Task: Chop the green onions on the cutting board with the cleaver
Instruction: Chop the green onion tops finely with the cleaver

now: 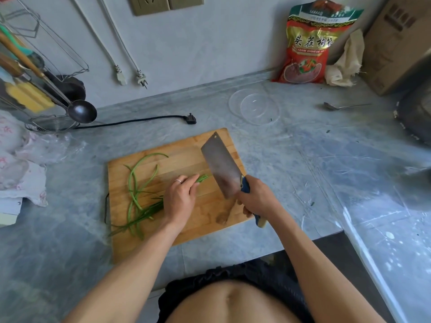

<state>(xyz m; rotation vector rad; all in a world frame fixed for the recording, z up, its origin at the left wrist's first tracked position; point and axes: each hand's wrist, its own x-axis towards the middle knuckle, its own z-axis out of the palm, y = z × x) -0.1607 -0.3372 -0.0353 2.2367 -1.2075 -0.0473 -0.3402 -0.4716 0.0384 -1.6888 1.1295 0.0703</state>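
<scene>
Okay, right hand [255,198] is clenched round the blue handle of the cleaver [221,166], blade held tilted above the cutting board [186,148], just right of the cut ends of the green onions [142,206]. Left hand [180,198] pins the onion bunch onto the board, fingers curled over the stalks. Loose stalks curve off toward the board's left side. Clear glass bowl [254,106] sits on the grey counter [291,164] behind the board.

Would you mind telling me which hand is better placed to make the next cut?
The right hand: it grips the cleaver beside the green onions, which the left hand pins down.
</scene>
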